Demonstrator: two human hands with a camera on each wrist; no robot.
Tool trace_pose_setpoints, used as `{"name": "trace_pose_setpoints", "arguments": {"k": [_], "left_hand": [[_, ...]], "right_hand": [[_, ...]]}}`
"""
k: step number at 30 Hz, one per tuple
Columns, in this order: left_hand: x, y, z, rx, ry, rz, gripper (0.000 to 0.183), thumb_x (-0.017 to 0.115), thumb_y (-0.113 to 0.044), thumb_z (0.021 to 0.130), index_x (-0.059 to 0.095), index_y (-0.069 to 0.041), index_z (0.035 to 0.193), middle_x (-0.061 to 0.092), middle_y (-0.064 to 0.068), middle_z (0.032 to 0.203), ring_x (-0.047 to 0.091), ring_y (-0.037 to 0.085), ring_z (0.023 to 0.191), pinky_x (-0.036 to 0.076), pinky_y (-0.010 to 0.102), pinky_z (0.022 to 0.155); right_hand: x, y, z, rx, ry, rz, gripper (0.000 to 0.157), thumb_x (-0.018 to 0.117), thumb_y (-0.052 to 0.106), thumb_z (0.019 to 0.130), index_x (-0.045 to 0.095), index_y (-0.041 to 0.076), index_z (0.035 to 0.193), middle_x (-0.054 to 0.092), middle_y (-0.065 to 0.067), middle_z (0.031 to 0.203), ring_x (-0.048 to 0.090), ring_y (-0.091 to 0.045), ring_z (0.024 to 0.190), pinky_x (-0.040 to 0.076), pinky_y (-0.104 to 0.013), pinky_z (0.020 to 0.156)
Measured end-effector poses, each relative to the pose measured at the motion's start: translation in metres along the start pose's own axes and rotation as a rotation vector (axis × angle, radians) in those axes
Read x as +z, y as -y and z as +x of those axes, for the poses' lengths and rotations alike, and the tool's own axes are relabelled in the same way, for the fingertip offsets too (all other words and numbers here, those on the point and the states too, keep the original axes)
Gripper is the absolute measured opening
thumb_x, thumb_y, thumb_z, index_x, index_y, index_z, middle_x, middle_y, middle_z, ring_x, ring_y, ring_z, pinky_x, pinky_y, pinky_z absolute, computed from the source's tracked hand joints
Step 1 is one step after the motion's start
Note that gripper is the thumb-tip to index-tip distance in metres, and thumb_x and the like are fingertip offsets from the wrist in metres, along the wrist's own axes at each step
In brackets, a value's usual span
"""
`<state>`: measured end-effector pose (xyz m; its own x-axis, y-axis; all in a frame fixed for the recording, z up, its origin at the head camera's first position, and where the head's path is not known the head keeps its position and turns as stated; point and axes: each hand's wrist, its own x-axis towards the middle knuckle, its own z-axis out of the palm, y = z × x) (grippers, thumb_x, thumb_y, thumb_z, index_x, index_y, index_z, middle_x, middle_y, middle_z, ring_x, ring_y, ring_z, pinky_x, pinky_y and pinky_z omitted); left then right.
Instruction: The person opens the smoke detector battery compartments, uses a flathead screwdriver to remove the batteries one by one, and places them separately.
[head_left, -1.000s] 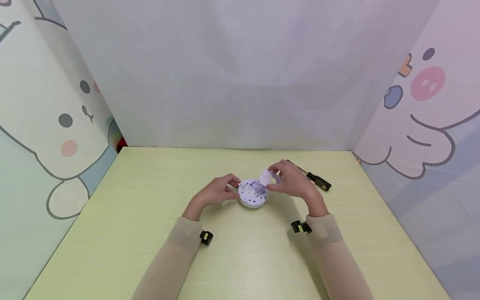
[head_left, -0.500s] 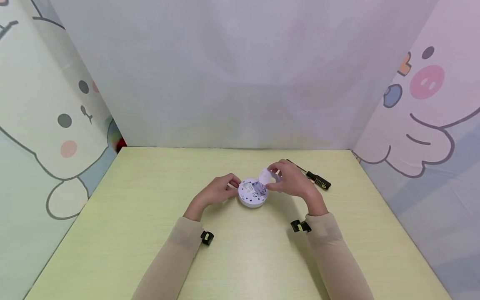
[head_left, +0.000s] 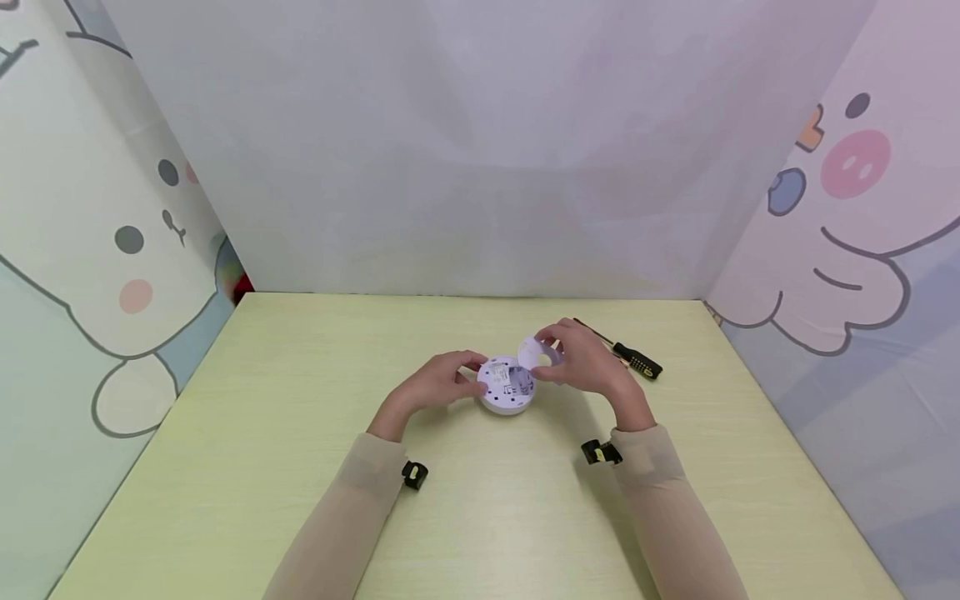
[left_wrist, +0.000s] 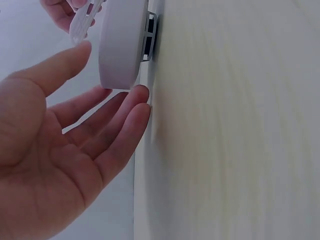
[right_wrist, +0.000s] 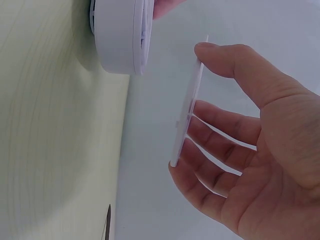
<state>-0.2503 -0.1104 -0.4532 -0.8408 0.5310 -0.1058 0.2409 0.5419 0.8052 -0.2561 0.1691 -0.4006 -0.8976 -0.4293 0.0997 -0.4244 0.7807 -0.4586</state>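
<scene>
A round white smoke detector (head_left: 506, 398) lies back up on the table, showing a label, small dark holes and a recessed compartment. At its left edge is my left hand (head_left: 444, 380), thumb over the upper rim and fingertips against the side. The left wrist view shows this hand (left_wrist: 70, 145) below the detector (left_wrist: 121, 45), dark vents facing the tabletop. My right hand (head_left: 583, 357) pinches a thin round white plate (head_left: 529, 353) by its edges, tilted above the detector's right side. Seen edge-on in the right wrist view, the plate (right_wrist: 189, 112) is apart from the detector (right_wrist: 117, 37).
Behind the right hand lies a screwdriver (head_left: 636, 362) with a black handle, its thin shaft pointing back left. The pale yellow table (head_left: 300, 375) ends at a light curtain (head_left: 480, 167). Cartoon-printed cloths hang on both sides.
The left thumb has moved right onto the detector's upper rim, and the detector has turned slightly under the fingers. The right hand holds the plate in nearly the same spot.
</scene>
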Motion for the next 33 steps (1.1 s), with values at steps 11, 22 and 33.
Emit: {"name": "trace_pose_setpoints", "arguments": {"k": [11, 22, 33], "left_hand": [[0.0029, -0.0046, -0.0017, 0.035, 0.038, -0.041, 0.077, 0.082, -0.024, 0.08, 0.044, -0.016, 0.147, 0.048, 0.007, 0.136, 0.065, 0.016, 0.095, 0.053, 0.031, 0.08], [0.0057, -0.0068, -0.0019, 0.003, 0.034, -0.035, 0.082, 0.081, -0.022, 0.081, 0.037, -0.014, 0.15, 0.05, 0.008, 0.135, 0.064, 0.016, 0.095, 0.053, 0.031, 0.078], [0.0045, -0.0051, -0.0001, -0.075, 0.03, -0.089, 0.078, 0.083, -0.023, 0.08, 0.04, -0.014, 0.146, 0.053, 0.005, 0.134, 0.065, 0.017, 0.1, 0.054, 0.034, 0.078]], "right_hand": [[0.0014, 0.0018, 0.0003, -0.01, -0.006, 0.003, 0.054, 0.085, 0.034, 0.075, 0.066, 0.008, 0.117, 0.061, -0.006, 0.108, 0.056, -0.022, 0.094, 0.048, -0.036, 0.08], [0.002, 0.003, -0.0005, -0.026, -0.009, 0.008, 0.054, 0.085, 0.035, 0.075, 0.065, 0.008, 0.118, 0.061, -0.006, 0.108, 0.057, -0.023, 0.095, 0.048, -0.035, 0.079], [0.0069, 0.0054, 0.0018, -0.075, -0.037, 0.005, 0.054, 0.086, 0.032, 0.075, 0.065, 0.008, 0.118, 0.061, -0.005, 0.108, 0.055, -0.02, 0.096, 0.047, -0.036, 0.08]]}}
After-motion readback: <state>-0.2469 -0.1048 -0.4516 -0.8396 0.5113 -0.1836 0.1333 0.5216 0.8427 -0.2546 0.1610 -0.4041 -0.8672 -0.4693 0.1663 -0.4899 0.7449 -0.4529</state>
